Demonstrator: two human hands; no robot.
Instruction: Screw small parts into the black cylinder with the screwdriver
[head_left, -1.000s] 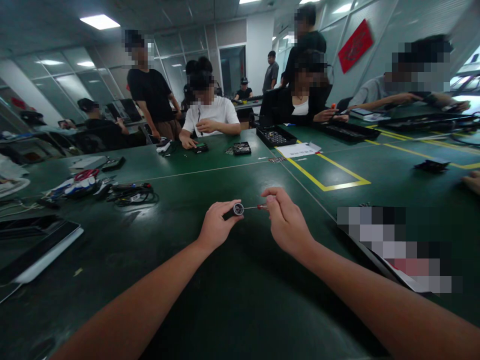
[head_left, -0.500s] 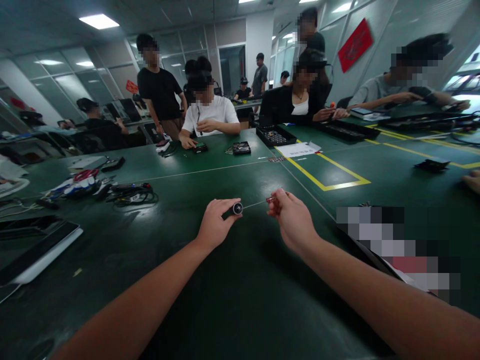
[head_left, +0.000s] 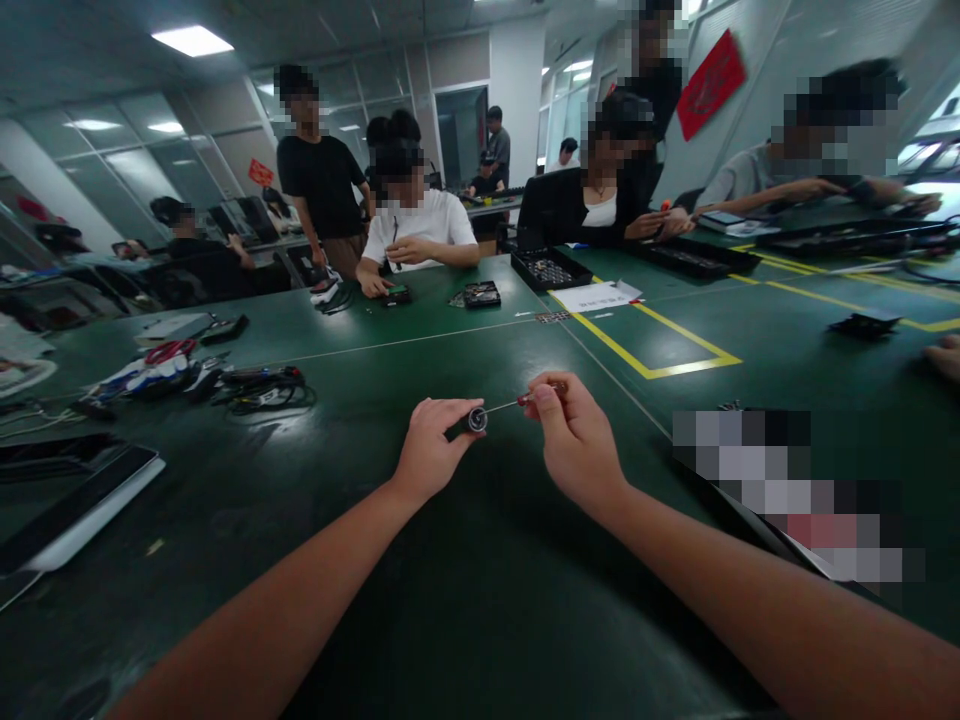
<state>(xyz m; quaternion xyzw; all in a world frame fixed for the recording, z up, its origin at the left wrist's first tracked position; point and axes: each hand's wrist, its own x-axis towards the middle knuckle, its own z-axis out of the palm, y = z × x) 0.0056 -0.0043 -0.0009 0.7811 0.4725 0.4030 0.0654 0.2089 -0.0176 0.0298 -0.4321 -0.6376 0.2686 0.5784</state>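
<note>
Between the thumb and fingers of my left hand [head_left: 431,450] is a small black cylindrical part [head_left: 475,420], its round end with a light ring turned toward me. My right hand [head_left: 577,435] is closed around the reddish handle of a thin screwdriver [head_left: 504,405]. The metal shaft points left, and its tip reaches the cylinder's round end; whether it sits in a screw is too small to tell. Both hands are held over the dark green table [head_left: 465,620]. My right fingers cover part of the handle.
Bundled cables [head_left: 266,388] and a silver-edged device [head_left: 97,510] lie to the left. A blurred-out sheet on a dark tray [head_left: 742,510] is at the right. Across the table are a black parts tray [head_left: 550,270], white paper [head_left: 596,297] and several people at work.
My right hand has turned, and its fingers have shifted on the screwdriver handle, so more of the handle shows. The tool has moved slightly left; my left hand has hardly moved.
</note>
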